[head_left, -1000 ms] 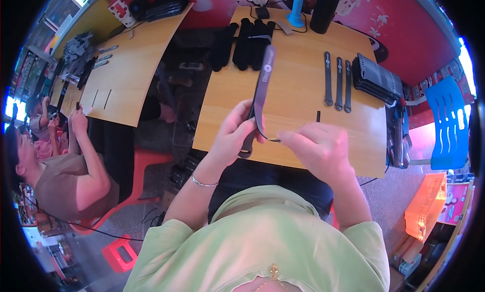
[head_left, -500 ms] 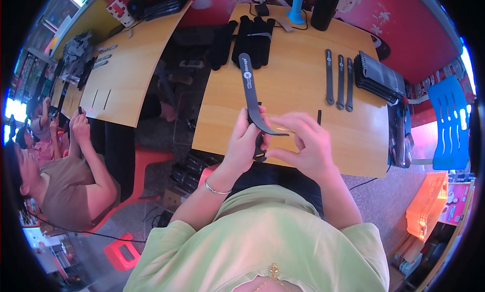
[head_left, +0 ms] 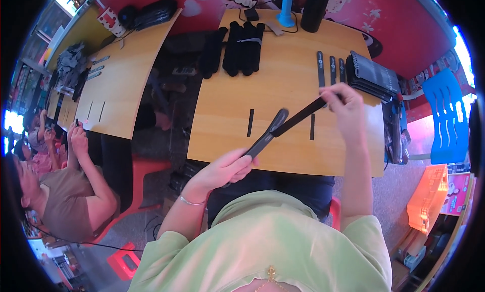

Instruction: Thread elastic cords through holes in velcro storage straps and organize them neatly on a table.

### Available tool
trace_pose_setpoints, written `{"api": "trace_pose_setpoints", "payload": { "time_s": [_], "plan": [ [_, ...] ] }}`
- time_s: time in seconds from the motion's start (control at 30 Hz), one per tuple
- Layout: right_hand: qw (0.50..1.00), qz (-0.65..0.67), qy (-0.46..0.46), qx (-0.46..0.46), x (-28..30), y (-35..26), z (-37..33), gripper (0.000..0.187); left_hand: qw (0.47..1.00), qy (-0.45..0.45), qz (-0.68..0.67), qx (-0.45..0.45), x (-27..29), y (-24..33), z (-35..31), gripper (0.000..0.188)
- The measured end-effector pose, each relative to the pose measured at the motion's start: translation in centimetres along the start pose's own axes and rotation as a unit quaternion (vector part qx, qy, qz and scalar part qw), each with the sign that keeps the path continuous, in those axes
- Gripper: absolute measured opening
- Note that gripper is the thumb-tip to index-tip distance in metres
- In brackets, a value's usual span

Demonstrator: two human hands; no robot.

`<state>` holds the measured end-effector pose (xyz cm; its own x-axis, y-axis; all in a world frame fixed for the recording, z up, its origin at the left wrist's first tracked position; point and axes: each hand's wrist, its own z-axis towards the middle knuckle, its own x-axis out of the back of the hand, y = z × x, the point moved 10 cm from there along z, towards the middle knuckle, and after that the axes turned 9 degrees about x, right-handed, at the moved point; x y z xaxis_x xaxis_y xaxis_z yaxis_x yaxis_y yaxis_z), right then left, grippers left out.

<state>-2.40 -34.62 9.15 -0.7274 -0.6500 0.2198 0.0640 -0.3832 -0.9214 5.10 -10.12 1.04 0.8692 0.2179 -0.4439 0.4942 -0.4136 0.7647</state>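
My left hand [head_left: 227, 169] is closed around the lower end of a dark grey strap [head_left: 263, 140] with a rounded tip, held slanting over the table's front. A black strip [head_left: 298, 116] runs from the middle of that strap up to my right hand [head_left: 344, 102], which pinches its far end. The strip looks taut; whether it is part of the strap I cannot tell. On the table [head_left: 217, 140] below lie two short black strips, one to the left [head_left: 250, 123] and one to the right [head_left: 312, 127].
Grey straps [head_left: 320, 68] lie in a row beyond my right hand, beside a stack of black straps [head_left: 374, 75]. Black bundles [head_left: 242, 48] lie far left, near a blue fan [head_left: 286, 11] and a black bottle [head_left: 314, 9]. A person [head_left: 76, 186] sits at another table to the left.
My right hand has moved up and right and now pinches the black strip. My left hand has moved left and down, tilting the strap rightward. A short black strip on the table is now uncovered.
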Motion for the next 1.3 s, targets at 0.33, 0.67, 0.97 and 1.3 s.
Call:
{"api": "trace_pose_setpoints", "payload": {
  "time_s": [0.33,0.67,0.97,1.3],
  "plan": [
    [0.932,-0.215,0.196,0.215,7.7,-6.9,5.4,0.010,0.985,0.077,-0.152,-0.010,6.3,-1.8,-3.7,0.031],
    [0.869,-0.446,-0.120,0.180,-5.1,5.2,3.5,0.021,0.968,0.004,-0.220,-0.121,3.3,1.2,-0.6,0.035],
    [0.898,-0.392,-0.108,0.166,-5.3,6.0,4.3,0.033,0.968,0.060,-0.180,-0.162,3.4,0.8,0.2,0.037],
    [0.862,-0.443,-0.239,0.063,-7.4,8.4,4.7,0.030,0.952,0.049,-0.241,-0.181,3.1,0.6,0.2,0.035]
  ]
}}
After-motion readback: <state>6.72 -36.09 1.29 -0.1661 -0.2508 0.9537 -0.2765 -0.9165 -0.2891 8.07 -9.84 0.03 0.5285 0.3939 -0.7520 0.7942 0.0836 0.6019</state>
